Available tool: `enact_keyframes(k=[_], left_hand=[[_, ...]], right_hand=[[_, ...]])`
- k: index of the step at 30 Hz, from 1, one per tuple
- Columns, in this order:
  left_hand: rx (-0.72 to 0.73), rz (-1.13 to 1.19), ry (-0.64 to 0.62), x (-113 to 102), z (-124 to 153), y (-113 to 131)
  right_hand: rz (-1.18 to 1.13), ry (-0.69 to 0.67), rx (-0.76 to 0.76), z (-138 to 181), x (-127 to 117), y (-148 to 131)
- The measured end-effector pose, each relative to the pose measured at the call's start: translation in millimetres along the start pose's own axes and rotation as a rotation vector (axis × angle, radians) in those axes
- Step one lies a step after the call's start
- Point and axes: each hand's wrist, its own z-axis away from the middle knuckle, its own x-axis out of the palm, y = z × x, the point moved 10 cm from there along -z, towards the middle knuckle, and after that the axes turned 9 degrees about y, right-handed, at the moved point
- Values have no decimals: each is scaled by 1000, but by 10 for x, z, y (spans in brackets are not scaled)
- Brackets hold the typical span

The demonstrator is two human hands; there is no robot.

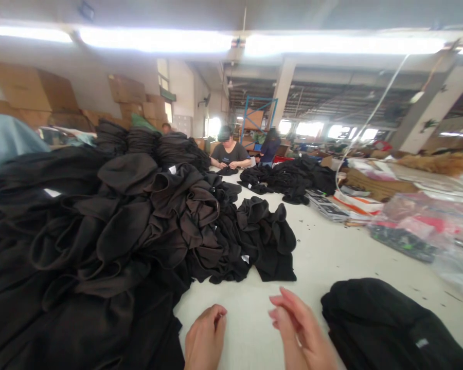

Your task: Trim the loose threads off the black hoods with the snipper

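Note:
My left hand (204, 336) hovers over the white table (332, 257) at the bottom centre, its fingers curled into a loose fist with nothing seen in them. My right hand (299, 329) is beside it, fingers stretched out and slightly apart, holding nothing. A big heap of black and dark brown garments (111, 241) lies just left of my left hand. A folded black garment (386, 324) lies right of my right hand. Neither hand touches the cloth.
Across the table a seated person (230, 151) handles black cloth; another person (270, 146) stands behind. A second black pile (289, 180) lies far centre. Plastic-wrapped packets (416, 226) and papers crowd the right side. Cardboard boxes (34, 92) line the left wall.

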Motion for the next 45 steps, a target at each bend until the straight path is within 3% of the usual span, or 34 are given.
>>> enact_keyframes(k=[3,6,13,18,20,22,25,29,33,37,40,42,45], left_hand=[[7,8,-8,24,-3,-17],[0,21,-16,57,-14,-55],[13,37,-12,88,-29,-79],[39,21,4,50,-29,-30],[63,34,19,10,-18,0],[86,74,40,-32,-15,12],[61,124,6,21,-47,-83],[22,214,-69,124,-100,-184],[66,292,-157,50,62,0],[188,239,-286,-133,603,219],[235,-5,-235,-380,1012,88],[184,-107,-176,-557,1212,-111],[70,-82,-247,-609,1468,-361]], right_hand=[[293,54,-203,56,124,315],[515,-3,-242,186,245,703],[488,-68,-203,164,2,1015],[214,-48,174,120,-197,1319],[-28,39,443,125,-255,1360],[-408,116,837,258,-184,1427],[-561,24,1025,356,-95,1263],[-703,-140,1138,606,-225,971],[-698,-267,1125,939,-465,675],[-244,-358,856,1135,-718,572],[-87,-460,690,1262,-772,436],[-25,-504,610,1326,-804,333],[17,-540,530,1385,-804,167]])
